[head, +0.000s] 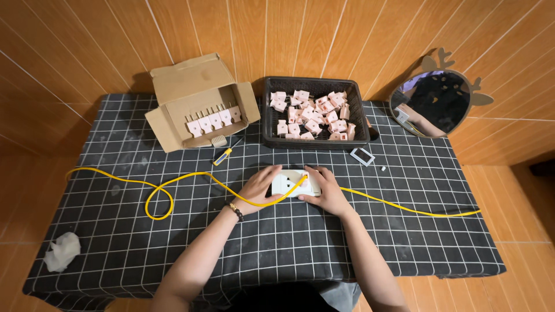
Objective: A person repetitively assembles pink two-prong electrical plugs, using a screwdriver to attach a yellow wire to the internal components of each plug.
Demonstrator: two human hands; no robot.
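- left hand (258, 186) cups the left side of a white socket block (293, 182), fingers curled around its edge, grasping it
- right hand (328, 190) presses the block's right side, fingers bent over the top edge, also gripping
- block sits on the black grid tablecloth (289, 248), near table centre, just in front of the black basket (315, 112)
- yellow cable (173, 190) runs across the table, loops on the left, passes over the left hand's thumb side and onto the block's face, then trails off right
- basket holds a heap of small pinkish-white parts (312, 112); cardboard box (199, 101) to its left has a row of similar parts stood inside
- small yellow-handled screwdriver (226, 152) lies between box and hands, untouched
- small white frame piece (362, 156) lies right of the basket; round mirror (430, 103) leans on the wall; crumpled white tissue (62, 251) at the near-left corner
- risk, as I judge it: cable lies loose over the block, so a tug on the loop or the long right run could drag it out of place or shift the block
- risk: both hands are busy, so the block could slide on the cloth if the grip eases
- risk: the frame piece is small and near the basket edge, easy to knock away
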